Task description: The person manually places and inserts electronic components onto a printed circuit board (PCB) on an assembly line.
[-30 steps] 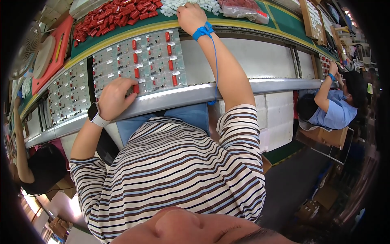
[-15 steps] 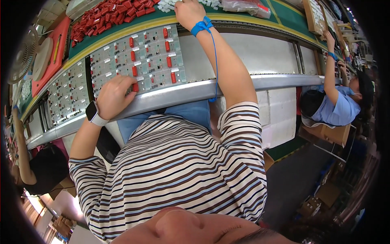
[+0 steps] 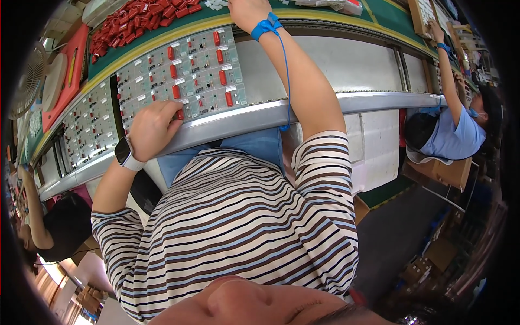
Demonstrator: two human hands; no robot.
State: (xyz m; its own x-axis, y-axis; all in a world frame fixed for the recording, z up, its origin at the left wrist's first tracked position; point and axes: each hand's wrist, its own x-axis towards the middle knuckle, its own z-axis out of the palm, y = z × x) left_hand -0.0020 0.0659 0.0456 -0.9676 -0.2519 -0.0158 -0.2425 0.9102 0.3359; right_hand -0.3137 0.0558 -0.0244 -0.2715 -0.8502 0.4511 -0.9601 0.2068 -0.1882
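A panel of circuit boards [image 3: 208,81] lies on the metal rail in front of me, fitted with red capacitors and small parts. At its near edge rests my left hand [image 3: 153,127], fingers curled, with thumb and forefinger closed around a red capacitor [image 3: 179,114]. The watch on that wrist faces up. My right hand [image 3: 250,13] reaches over the far side of the line, beside a pile of small white parts [image 3: 216,4]. Its fingertips are cut off by the upper edge, so what they hold is hidden. A blue wrist strap [image 3: 266,26] with a cord circles that wrist.
Loose red capacitors [image 3: 135,21] are heaped on the green belt [image 3: 116,57] at the back left. Another board panel [image 3: 89,127] lies farther left. A metal rail [image 3: 244,116] runs along the near edge. One person [image 3: 447,127] works at right, another [image 3: 59,227] at left.
My right hand has shifted slightly up and left, its fingers now leaving the picture. The left hand stays at the same capacitor. The view has tilted a little.
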